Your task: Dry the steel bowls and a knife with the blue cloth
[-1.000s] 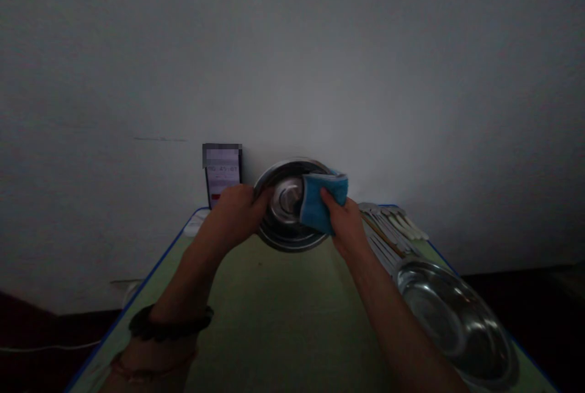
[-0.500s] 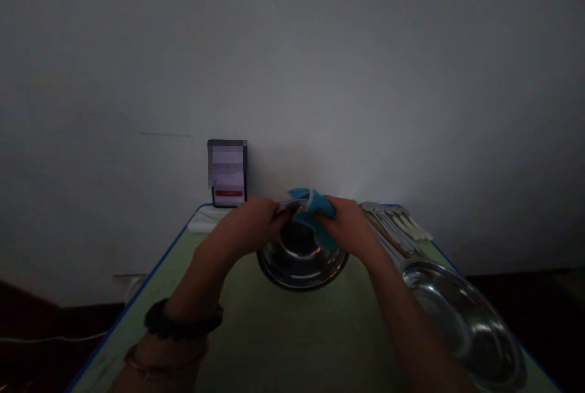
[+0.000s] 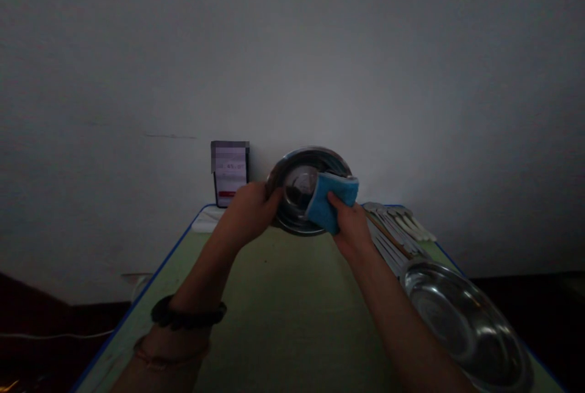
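head view: a steel bowl (image 3: 299,189) is held tilted on edge above the far end of a green table (image 3: 283,308), its hollow turned toward the camera. the left hand (image 3: 249,213) is closed around the bowl's left rim, thumb on the inner side, the other fingers hidden behind the metal. the right hand (image 3: 350,228) is clamped on a folded blue cloth (image 3: 331,201), which is pressed against the bowl's right inner wall and rim. a dark bracelet (image 3: 187,315) is worn on the left wrist. a second, larger steel basin (image 3: 466,326) is seen resting on the table at the near right, with a row of spoons (image 3: 402,225) laid beyond it. a small screen (image 3: 231,173) is propped against the wall
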### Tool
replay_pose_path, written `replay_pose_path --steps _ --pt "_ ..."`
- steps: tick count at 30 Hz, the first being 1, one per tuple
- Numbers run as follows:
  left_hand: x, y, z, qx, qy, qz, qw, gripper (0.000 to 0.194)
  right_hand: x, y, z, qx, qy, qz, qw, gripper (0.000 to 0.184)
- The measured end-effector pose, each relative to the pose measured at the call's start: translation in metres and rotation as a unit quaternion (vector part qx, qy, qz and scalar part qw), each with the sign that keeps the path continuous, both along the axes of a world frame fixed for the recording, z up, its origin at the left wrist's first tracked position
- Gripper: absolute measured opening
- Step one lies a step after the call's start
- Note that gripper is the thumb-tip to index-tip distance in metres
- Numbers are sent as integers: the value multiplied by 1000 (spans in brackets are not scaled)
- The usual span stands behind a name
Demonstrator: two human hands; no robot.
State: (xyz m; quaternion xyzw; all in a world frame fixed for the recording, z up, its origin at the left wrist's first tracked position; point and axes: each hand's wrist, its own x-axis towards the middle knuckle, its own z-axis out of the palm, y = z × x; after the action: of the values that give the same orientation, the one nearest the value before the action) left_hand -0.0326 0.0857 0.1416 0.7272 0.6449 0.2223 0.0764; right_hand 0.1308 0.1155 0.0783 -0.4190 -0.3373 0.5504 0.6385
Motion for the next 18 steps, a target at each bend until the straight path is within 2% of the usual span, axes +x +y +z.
replay_pose_path --steps 2,4,5,8,10,11,12,14,18 --pt "0 -2 0 -32 -8 -13 999 44 7 1 2 12 -40 9 999 25" --pt "-1 -5 1 -21 11 -19 1000 41 19 1 6 61 -155 19 986 23" --pt "0 -7 1 -4 18 -27 999 39 24 0 9 92 -231 25 968 22" --pt "4 -11 -2 3 45 -64 997 35 35 -6 20 193 -457 69 865 13" --pt "8 -11 -6 -25 88 -67 994 37 34 -12 26 233 -525 85 814 13" --pt "10 -11 -7 -36 108 -65 991 41 32 -15 28 241 -542 83 801 14" --pt "11 -10 -8 -40 122 -65 990 45 30 -17 29 243 -550 75 795 14" --pt "11 -10 -8 -32 134 -68 988 49 26 -18 28 237 -543 44 804 15" --pt "2 -8 1 -18 116 -56 991 47 18 -12 17 197 -464 -27 864 27"
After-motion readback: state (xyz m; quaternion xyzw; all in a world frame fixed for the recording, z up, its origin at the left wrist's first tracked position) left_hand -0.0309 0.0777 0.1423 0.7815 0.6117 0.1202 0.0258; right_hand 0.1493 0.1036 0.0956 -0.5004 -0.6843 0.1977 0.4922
